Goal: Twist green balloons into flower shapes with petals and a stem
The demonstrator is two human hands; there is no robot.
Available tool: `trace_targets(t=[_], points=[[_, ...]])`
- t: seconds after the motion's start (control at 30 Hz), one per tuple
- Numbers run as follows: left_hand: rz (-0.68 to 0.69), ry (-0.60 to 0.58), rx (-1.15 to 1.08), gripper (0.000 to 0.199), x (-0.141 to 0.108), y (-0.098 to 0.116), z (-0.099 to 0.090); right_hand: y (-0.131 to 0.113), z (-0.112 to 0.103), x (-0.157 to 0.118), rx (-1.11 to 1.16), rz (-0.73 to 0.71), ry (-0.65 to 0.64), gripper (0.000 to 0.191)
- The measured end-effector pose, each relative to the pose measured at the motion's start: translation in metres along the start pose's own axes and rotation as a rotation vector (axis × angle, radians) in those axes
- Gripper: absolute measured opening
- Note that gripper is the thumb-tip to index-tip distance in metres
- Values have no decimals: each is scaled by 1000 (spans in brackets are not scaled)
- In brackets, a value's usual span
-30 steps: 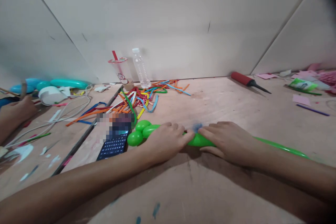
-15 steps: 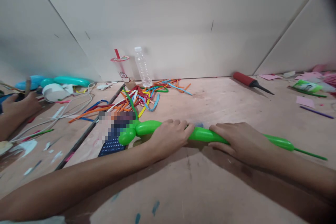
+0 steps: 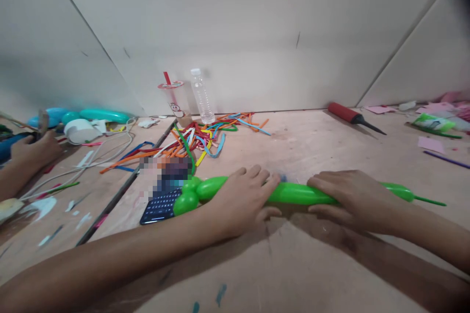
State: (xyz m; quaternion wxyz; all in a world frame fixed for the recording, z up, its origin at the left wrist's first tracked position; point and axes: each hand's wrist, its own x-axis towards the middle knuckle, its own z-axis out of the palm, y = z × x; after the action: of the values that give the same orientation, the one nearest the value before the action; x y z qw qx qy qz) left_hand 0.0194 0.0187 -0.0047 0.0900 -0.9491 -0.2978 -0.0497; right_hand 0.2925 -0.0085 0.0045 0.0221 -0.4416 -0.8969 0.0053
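Note:
A long green modelling balloon (image 3: 293, 192) stretches left to right over the wooden table, with small twisted bubbles at its left end and a thin uninflated tail at its right. My left hand (image 3: 244, 198) wraps over its middle, thumb below and fingers on top. Further right, my right hand (image 3: 348, 199) curls around the same balloon close to its tail end. A stretch of green shows between both hands. The left bubbles overlap a phone (image 3: 157, 209) with a lit keyboard, its upper part blurred out.
Loose uninflated balloons (image 3: 198, 139) lie heaped before a lidded cup (image 3: 176, 102) and a clear bottle (image 3: 203, 98). A red hand pump (image 3: 345, 113) rests by the wall. At left, another person's hand (image 3: 36, 149) is near a white cable and blue balloons (image 3: 105, 116). Pink scraps (image 3: 431, 144) lie right.
My right hand has shifted slightly right along the balloon, and more green shows between my hands. My left thumb is now visible below the balloon. The view has shifted a little.

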Motion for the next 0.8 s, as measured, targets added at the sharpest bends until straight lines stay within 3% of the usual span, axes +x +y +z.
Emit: trace_targets(t=[0.07, 0.13, 0.2, 0.3, 0.4, 0.47, 0.57, 0.63, 0.7, 0.73, 0.8], points=[[-102, 12, 28, 65, -5, -6, -17, 19, -9, -5, -22, 10, 53, 31], [-215, -102, 21, 47, -11, -17, -34, 38, -18, -9, -79, 11, 144, 28], [-304, -202, -120, 45, -15, -28, -49, 48, -24, -10, -209, 8, 285, 27], [-371, -341, -535, 45, -14, -36, -59, 32, -26, -7, -366, -35, 500, 44], [-346, -472, -925, 49, -9, -32, -54, -5, -23, 3, -404, -252, 519, 49], [-249, -402, -1109, 54, -7, -27, -48, -25, -23, 14, -386, -329, 487, 46], [-127, -92, -1280, 71, -8, -25, -50, -34, -28, 35, -50, -255, 624, 27], [-130, 175, -1177, 64, -11, -28, -60, -32, -35, 48, 296, -137, 788, 17], [-154, 362, -925, 41, -12, -31, -73, -32, -43, 57, 609, -101, 918, 14], [-159, 396, -808, 40, -12, -31, -79, -35, -47, 61, 753, -125, 957, 14], [-151, 378, -668, 58, -8, -31, -86, -43, -53, 64, 1051, -211, 984, 15]])
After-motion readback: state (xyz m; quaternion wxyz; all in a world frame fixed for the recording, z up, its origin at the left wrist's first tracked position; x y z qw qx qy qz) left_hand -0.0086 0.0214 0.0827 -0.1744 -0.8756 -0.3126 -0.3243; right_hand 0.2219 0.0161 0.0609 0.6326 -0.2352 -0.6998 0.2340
